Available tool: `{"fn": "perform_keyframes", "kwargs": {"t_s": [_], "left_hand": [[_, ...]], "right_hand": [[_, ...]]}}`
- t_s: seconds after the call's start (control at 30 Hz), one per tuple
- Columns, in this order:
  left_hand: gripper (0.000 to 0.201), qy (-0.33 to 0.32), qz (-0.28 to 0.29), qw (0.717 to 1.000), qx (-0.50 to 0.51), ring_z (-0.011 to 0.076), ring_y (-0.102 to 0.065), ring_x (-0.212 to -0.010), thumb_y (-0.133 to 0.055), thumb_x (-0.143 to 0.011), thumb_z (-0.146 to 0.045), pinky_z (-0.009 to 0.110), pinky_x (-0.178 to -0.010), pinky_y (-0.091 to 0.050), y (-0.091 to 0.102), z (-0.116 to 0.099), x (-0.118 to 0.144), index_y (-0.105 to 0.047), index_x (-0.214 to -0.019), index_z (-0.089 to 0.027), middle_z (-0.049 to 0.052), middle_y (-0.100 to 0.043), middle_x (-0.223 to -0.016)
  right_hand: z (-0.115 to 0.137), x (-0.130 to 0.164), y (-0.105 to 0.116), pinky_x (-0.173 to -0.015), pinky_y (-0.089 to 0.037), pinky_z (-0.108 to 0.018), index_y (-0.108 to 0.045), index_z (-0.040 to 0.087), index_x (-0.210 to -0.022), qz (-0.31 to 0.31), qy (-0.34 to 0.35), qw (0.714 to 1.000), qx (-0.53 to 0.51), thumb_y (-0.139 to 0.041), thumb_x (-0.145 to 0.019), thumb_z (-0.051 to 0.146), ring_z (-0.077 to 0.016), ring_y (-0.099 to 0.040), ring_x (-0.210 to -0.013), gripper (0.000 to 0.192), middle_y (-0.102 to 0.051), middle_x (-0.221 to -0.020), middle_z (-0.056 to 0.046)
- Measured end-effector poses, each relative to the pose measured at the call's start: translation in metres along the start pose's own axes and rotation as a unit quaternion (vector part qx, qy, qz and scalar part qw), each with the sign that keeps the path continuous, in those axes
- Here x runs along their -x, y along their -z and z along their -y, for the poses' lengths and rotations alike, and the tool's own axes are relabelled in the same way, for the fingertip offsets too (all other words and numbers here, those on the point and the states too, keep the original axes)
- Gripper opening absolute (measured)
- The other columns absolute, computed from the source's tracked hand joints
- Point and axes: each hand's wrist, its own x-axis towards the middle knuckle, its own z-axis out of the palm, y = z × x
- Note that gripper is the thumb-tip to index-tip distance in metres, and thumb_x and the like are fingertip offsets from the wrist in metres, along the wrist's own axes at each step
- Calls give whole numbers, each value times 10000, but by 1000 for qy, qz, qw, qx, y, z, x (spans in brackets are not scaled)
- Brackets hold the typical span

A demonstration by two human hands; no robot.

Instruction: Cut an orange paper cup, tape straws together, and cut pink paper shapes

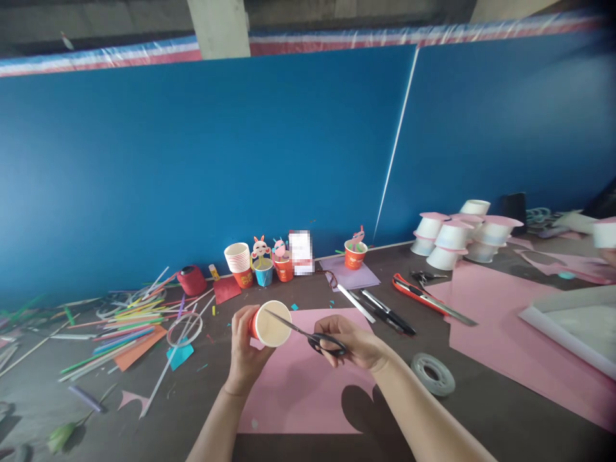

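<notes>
Here, left hand (246, 359) gripping paper cup (275, 328), right hand (355, 343) grasping scissors (315, 340), white card (301, 249) pixelated, unreadable.

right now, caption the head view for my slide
Left hand holds a paper cup while the right hand holds black-handled scissors at its mouth, above pink paper.
</notes>
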Motion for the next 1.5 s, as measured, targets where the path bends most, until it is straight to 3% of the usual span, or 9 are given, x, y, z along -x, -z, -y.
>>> {"fn": "perform_keyframes", "kwargs": {"t_s": [0.27,0.53,0.8,1.13,1.37,1.5], "left_hand": [[566,59,-5,996,73,259,-426,-1061,-694,-556,-209,419,-928,-305,-2,-3,-1,-500,-1088,-220,85,-479,-1094],[603,184,56,971,143,245,-480,-1024,-686,-564,-247,390,-907,-327,-11,6,6,-449,-1117,-207,77,-534,-1073],[566,195,51,969,143,233,-496,-990,-697,-542,-241,370,-883,-346,-10,9,6,-469,-1059,-204,62,-545,-1034],[537,197,54,969,139,229,-517,-944,-690,-543,-262,353,-844,-369,-11,4,3,-477,-1034,-212,52,-556,-1002],[520,193,88,969,125,226,-523,-941,-672,-570,-266,350,-828,-379,-9,5,3,-463,-1044,-220,50,-555,-1005],[494,192,79,974,90,220,-541,-884,-676,-560,-293,340,-787,-396,-8,6,3,-485,-1008,-214,43,-579,-949]], "right_hand": [[2,-1,-6,-354,-213,-152,-520,126,-632,-23,-9,999,25,-571,-668,269,-42,-416,-359,156,-534,-442,33],[-8,-11,-10,-333,-193,-150,-512,134,-643,-70,-16,997,25,-570,-687,317,-44,-418,-358,197,-556,-449,26],[-10,-11,-7,-312,-185,-157,-506,134,-635,-73,-44,996,7,-548,-690,307,-30,-351,-307,186,-567,-450,21],[-14,-13,-11,-314,-199,-150,-527,125,-656,-87,-39,995,-9,-557,-678,311,-37,-384,-322,189,-558,-447,18],[-12,-13,-12,-316,-192,-162,-513,134,-645,-90,-53,994,8,-538,-683,291,-24,-306,-287,163,-561,-440,27],[-10,-12,-15,-335,-205,-164,-498,145,-625,-120,-44,990,54,-551,-682,314,-43,-360,-333,186,-544,-429,27]]}}
